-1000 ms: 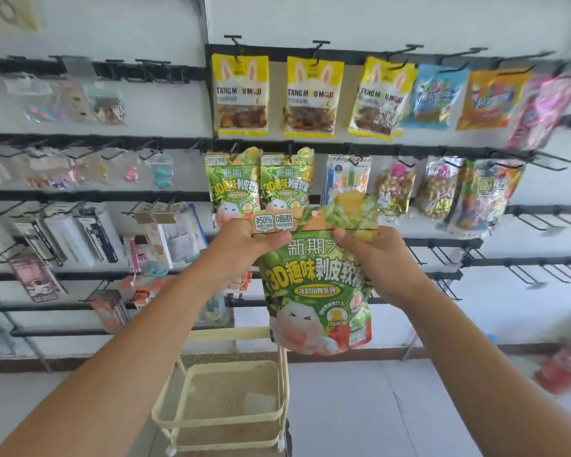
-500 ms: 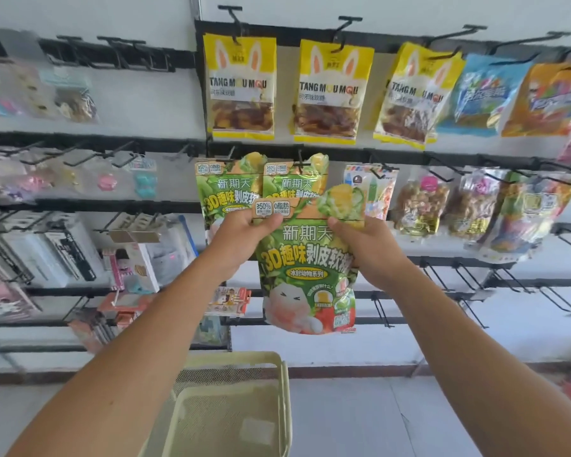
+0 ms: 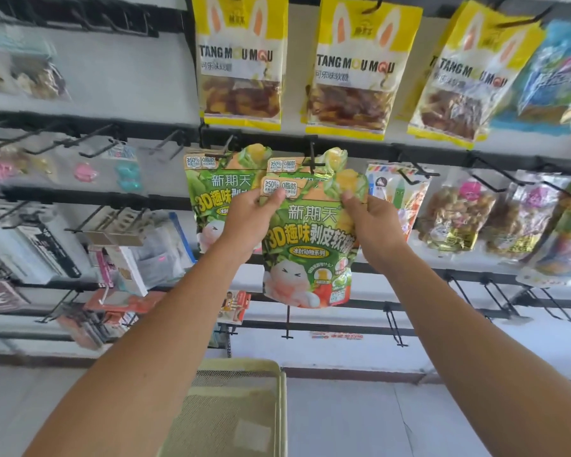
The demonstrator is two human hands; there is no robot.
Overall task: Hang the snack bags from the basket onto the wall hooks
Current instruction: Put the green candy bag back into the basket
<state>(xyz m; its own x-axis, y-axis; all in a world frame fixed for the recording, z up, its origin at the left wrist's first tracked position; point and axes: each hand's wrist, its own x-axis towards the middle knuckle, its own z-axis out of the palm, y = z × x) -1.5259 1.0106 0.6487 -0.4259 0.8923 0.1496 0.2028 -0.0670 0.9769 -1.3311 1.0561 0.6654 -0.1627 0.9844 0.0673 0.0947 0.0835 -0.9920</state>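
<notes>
The yellow mesh basket [image 3: 244,407] is seen lowest. Above it, a green gummy bag [image 3: 307,255] with white cartoon figures is pinched at its top corners by the left hand [image 3: 248,222] and right hand [image 3: 374,222], below a wall hook [image 3: 314,159] carrying a matching bag [image 3: 297,161].

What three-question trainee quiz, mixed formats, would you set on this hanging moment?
1. True or false: both hands grip the top of the green snack bag.
2. Multiple choice: the peg hook nearest above the held bag already carries A) a yellow rabbit-ear bag, B) a matching green bag, C) nothing.
3. Fill in: below the arms stands a pale yellow mesh ____.

Key
1. True: the left hand pinches the top left corner and the right hand the top right.
2. B: a matching green bag hangs there.
3. basket.
</notes>
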